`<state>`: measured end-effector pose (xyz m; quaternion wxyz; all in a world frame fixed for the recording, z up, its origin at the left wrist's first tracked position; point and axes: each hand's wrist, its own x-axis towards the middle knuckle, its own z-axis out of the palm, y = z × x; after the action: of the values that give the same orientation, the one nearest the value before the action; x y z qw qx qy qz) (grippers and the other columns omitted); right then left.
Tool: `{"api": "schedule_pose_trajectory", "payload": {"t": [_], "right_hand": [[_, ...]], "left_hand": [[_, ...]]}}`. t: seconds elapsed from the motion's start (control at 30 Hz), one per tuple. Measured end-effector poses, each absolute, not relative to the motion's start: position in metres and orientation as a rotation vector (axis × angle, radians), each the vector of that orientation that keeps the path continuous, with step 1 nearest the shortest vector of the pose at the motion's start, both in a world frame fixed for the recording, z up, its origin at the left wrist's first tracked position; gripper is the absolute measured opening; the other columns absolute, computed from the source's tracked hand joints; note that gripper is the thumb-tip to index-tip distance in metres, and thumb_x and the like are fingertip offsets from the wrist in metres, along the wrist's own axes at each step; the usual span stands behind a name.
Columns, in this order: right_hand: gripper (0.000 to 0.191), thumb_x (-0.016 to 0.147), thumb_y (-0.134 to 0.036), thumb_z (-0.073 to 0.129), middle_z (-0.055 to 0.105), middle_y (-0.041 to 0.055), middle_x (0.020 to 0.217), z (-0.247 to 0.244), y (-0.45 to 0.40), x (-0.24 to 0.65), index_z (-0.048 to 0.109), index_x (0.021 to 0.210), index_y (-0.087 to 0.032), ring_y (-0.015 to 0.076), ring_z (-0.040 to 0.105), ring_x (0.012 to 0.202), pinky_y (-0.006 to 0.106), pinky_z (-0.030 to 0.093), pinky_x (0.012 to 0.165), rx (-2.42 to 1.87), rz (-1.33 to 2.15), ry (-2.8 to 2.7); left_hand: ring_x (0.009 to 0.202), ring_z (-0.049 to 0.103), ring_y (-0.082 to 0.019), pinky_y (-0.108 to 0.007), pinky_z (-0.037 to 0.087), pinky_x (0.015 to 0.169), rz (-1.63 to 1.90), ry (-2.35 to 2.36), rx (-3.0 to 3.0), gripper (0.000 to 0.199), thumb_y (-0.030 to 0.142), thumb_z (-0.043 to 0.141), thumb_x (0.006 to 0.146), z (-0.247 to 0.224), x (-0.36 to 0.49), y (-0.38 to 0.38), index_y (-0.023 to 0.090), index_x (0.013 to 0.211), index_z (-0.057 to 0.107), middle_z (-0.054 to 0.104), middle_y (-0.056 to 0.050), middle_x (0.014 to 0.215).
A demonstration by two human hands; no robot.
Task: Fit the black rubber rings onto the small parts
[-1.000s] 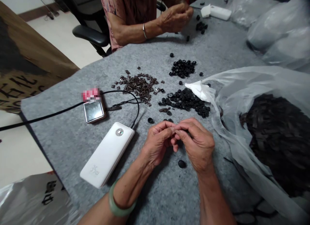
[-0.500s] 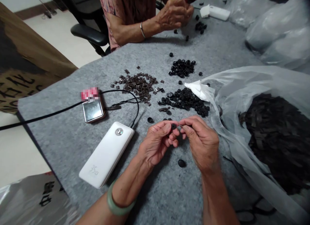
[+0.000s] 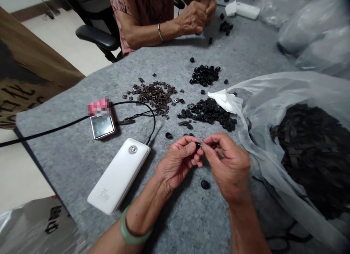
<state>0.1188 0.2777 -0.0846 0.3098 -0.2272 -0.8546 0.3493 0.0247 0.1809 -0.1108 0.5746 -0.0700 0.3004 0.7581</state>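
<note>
My left hand (image 3: pixel 176 161), a green bangle (image 3: pixel 131 232) on its wrist, pinches a small black round piece (image 3: pixel 197 145) between thumb and forefinger. My right hand (image 3: pixel 231 166) is closed close to it, fingertips pinching a thin metal pin (image 3: pixel 200 145) whose tip meets the black piece. Most of the pin is hidden by my fingers. Below my hands a black domed cap (image 3: pixel 205 184) lies on the table. Just beyond them are a pile of black discs (image 3: pixel 210 111) and a loose black cap (image 3: pixel 168 135).
On the grey table (image 3: pixel 65 159) stand a white power bank (image 3: pixel 119 177), a small screened device (image 3: pixel 102 126) with cables, brown metal clips (image 3: pixel 157 95) and black caps (image 3: pixel 206 75). A plastic bag (image 3: pixel 262 151) of dark strips stands right. Opposite, another person's hands (image 3: pixel 195 16) work.
The black piece has turned in my left fingers, and the pin now touches it. My right hand has shifted slightly right. The other person's hands have lowered a little to the left.
</note>
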Motion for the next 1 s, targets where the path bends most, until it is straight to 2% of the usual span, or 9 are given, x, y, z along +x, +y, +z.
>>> {"api": "schedule_pose_trajectory", "payload": {"t": [0.37, 0.57, 0.83, 1.0], "right_hand": [[0.012, 0.089, -0.003, 0.057, 0.063, -0.0034, 0.081, -0.075, 0.276, 0.122, 0.058, 0.092, -0.014, -0.0012, 0.061, 0.072, 0.007, 0.050, 0.068, -0.498, 0.731, -2.384], [0.010, 0.093, -0.005, 0.054, 0.060, -0.0015, 0.079, -0.076, 0.274, 0.122, 0.054, 0.088, -0.013, 0.0022, 0.057, 0.070, 0.013, 0.045, 0.064, -0.453, 0.634, -2.425], [0.010, 0.091, -0.004, 0.056, 0.059, -0.0036, 0.077, -0.082, 0.274, 0.121, 0.055, 0.087, -0.013, -0.0014, 0.056, 0.068, 0.009, 0.042, 0.063, -0.522, 0.846, -2.379], [0.007, 0.089, -0.008, 0.056, 0.061, -0.0051, 0.075, -0.089, 0.274, 0.119, 0.056, 0.086, -0.014, -0.0018, 0.059, 0.063, 0.007, 0.047, 0.059, -0.711, 1.258, -2.209]], "left_hand": [[0.051, 0.059, -0.005, -0.014, 0.054, 0.050, 1.761, 0.783, -0.190, 0.042, 0.026, 0.098, 0.057, -0.108, 0.026, 0.183, 0.013, 0.082, 0.068, 0.066, 0.002, 0.061], [0.050, 0.060, -0.006, -0.015, 0.054, 0.051, 1.841, 0.869, -0.144, 0.038, 0.025, 0.098, 0.056, -0.107, 0.030, 0.186, 0.010, 0.075, 0.069, 0.067, 0.001, 0.059], [0.052, 0.059, -0.007, -0.018, 0.052, 0.052, 1.886, 1.056, -0.041, 0.036, 0.029, 0.096, 0.057, -0.107, 0.032, 0.186, 0.011, 0.070, 0.068, 0.066, 0.001, 0.061], [0.052, 0.059, -0.007, -0.018, 0.053, 0.052, 1.897, 1.065, -0.072, 0.036, 0.029, 0.096, 0.057, -0.108, 0.032, 0.186, 0.011, 0.072, 0.069, 0.068, 0.000, 0.063]]}}
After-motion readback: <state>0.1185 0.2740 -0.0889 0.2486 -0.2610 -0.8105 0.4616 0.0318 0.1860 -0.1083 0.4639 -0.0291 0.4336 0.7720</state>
